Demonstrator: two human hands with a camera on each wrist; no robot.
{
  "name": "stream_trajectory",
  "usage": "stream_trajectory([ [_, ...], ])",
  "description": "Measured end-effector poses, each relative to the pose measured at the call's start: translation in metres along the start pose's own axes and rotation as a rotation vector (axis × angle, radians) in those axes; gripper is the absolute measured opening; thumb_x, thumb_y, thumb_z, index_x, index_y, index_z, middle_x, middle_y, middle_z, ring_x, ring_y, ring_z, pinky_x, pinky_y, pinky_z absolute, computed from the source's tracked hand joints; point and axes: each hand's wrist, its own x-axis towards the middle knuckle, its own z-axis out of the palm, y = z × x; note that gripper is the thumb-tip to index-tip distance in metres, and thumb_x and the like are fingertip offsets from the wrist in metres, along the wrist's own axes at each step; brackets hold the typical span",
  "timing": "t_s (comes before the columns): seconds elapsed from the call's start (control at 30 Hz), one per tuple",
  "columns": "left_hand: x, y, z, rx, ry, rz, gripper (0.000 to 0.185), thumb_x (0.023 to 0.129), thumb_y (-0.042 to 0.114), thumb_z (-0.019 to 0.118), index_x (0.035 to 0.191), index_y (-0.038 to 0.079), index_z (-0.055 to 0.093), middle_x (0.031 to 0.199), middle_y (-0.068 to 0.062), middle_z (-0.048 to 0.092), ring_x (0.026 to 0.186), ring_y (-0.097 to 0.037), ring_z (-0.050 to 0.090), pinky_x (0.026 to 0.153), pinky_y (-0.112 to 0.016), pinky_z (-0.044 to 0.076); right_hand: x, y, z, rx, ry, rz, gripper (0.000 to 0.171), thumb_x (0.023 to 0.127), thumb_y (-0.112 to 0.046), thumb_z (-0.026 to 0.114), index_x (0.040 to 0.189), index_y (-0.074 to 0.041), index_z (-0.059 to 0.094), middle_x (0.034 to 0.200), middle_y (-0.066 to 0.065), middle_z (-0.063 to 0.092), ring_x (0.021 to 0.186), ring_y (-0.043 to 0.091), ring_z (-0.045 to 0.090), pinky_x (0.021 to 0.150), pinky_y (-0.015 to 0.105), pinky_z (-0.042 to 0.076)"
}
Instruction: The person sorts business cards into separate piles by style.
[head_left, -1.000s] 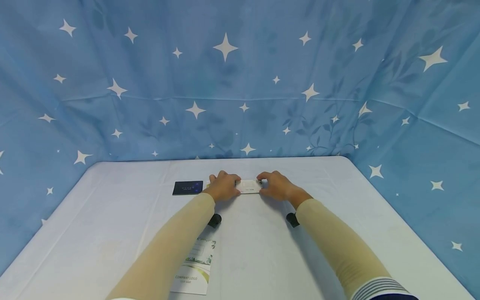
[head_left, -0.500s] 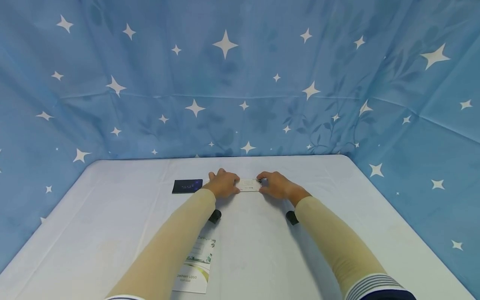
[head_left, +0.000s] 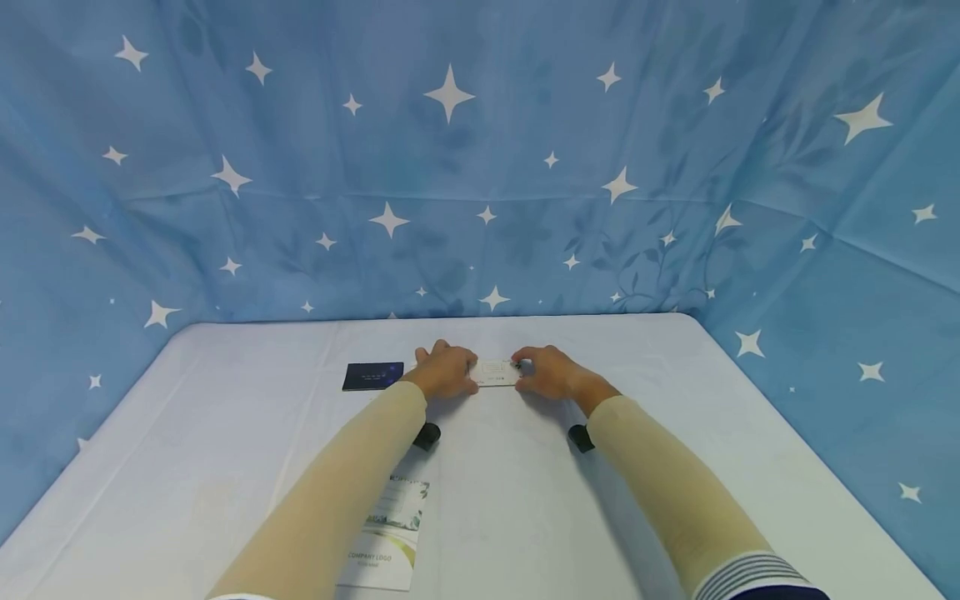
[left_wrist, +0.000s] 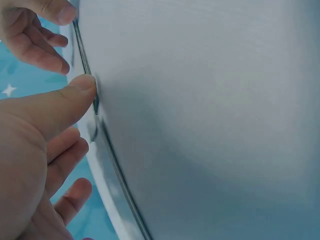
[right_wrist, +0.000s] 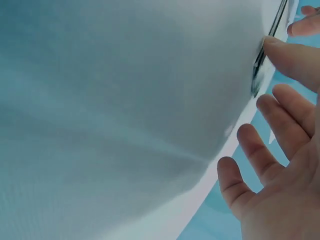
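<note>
- We see a small pale card [head_left: 497,372] lying flat on the white table [head_left: 225,433], near the middle of its far edge, held between the two hands.
- Our left hand [head_left: 445,372] sits at the card's left end, fingers curled over that end; in the left wrist view the thumb [left_wrist: 60,102] presses against the card's thin edge [left_wrist: 95,102], so this hand has the card pinched.
- Our right hand [head_left: 548,372] sits at the card's right end, index finger and thumb bent round it; in the right wrist view the thumb [right_wrist: 295,57] touches the card's edge [right_wrist: 258,75] while the other fingers [right_wrist: 280,125] are spread and loosely bent, free of the card.
- Just beside the left hand, toward the table's left edge, lies a dark navy card [head_left: 373,376], flat and apart from the pale one.
- Toward the near edge, partly hidden under the left forearm, lies a white card with a green design [head_left: 386,533] and printed lettering.
- A small black camera [head_left: 427,436] is worn under the left wrist and another black camera [head_left: 580,438] under the right.
- Both forearms wear beige sleeves [head_left: 675,492].
- A blue cloth with white stars [head_left: 480,167] hangs behind the far edge and round both sides of the table.
</note>
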Motion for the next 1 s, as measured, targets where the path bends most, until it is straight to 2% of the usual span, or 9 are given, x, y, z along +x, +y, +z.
stream_trajectory([
  [0.13, -0.007, -0.004, -0.004, -0.045, 0.022, 0.015, 0.060, 0.090, 0.036, 0.076, 0.144, 0.020, 0.057, 0.139, -0.001, 0.058, 0.127, -0.027, 0.038, 0.095, -0.051, 0.023, -0.006, -0.005, -0.001, 0.031, 0.025, -0.021, 0.059, 0.092, -0.026, 0.073, 0.147, -0.015, 0.052, 0.147, 0.016, 0.049, 0.134, 0.035, 0.043, 0.111, 0.055, 0.030],
  [0.33, -0.031, -0.020, -0.018, -0.102, 0.013, 0.062, 0.063, 0.088, 0.037, 0.078, 0.146, 0.022, 0.055, 0.137, -0.004, 0.056, 0.126, -0.024, 0.039, 0.093, -0.050, 0.023, -0.023, -0.022, -0.006, 0.082, 0.045, -0.120, 0.062, 0.090, -0.026, 0.076, 0.145, -0.009, 0.053, 0.138, 0.016, 0.057, 0.123, 0.034, 0.052, 0.103, 0.054, 0.039],
  [0.47, -0.057, -0.034, -0.027, -0.099, -0.019, 0.097, 0.064, 0.088, 0.036, 0.079, 0.145, 0.022, 0.055, 0.138, -0.005, 0.055, 0.127, -0.023, 0.040, 0.093, -0.051, 0.026, -0.037, -0.037, -0.004, 0.095, 0.033, -0.166, 0.063, 0.088, -0.027, 0.078, 0.144, -0.010, 0.054, 0.138, 0.015, 0.057, 0.126, 0.034, 0.051, 0.104, 0.051, 0.040],
  [0.57, -0.079, -0.043, -0.032, -0.095, -0.018, 0.128, 0.064, 0.087, 0.037, 0.079, 0.145, 0.021, 0.056, 0.139, -0.005, 0.055, 0.131, -0.025, 0.040, 0.095, -0.053, 0.027, -0.047, -0.052, 0.000, 0.103, 0.026, -0.199, 0.064, 0.087, -0.027, 0.079, 0.144, -0.012, 0.055, 0.140, 0.012, 0.057, 0.128, 0.032, 0.051, 0.104, 0.051, 0.039],
  [0.8, -0.129, -0.059, -0.031, -0.091, 0.015, 0.195, 0.064, 0.082, 0.033, 0.084, 0.139, 0.017, 0.062, 0.136, 0.000, 0.059, 0.131, -0.027, 0.042, 0.092, -0.053, 0.027, -0.072, -0.087, 0.023, 0.079, 0.002, -0.305, 0.065, 0.084, -0.032, 0.082, 0.141, -0.012, 0.059, 0.137, 0.004, 0.060, 0.127, 0.027, 0.052, 0.103, 0.048, 0.042],
  [0.9, -0.146, -0.065, -0.031, -0.102, 0.015, 0.192, 0.060, 0.079, 0.030, 0.086, 0.134, 0.017, 0.065, 0.131, 0.003, 0.062, 0.128, -0.026, 0.044, 0.091, -0.053, 0.026, -0.081, -0.100, 0.033, 0.019, -0.020, -0.311, 0.063, 0.082, -0.036, 0.083, 0.138, -0.016, 0.061, 0.132, -0.001, 0.062, 0.121, 0.024, 0.053, 0.099, 0.044, 0.043],
  [1.0, -0.162, -0.074, -0.026, -0.106, -0.007, 0.149, 0.059, 0.076, 0.030, 0.089, 0.130, 0.019, 0.068, 0.125, 0.005, 0.063, 0.124, -0.024, 0.046, 0.091, -0.052, 0.025, -0.089, -0.110, 0.045, -0.048, -0.064, -0.303, 0.060, 0.081, -0.041, 0.083, 0.135, -0.023, 0.064, 0.125, -0.007, 0.063, 0.112, 0.017, 0.052, 0.093, 0.040, 0.043],
])
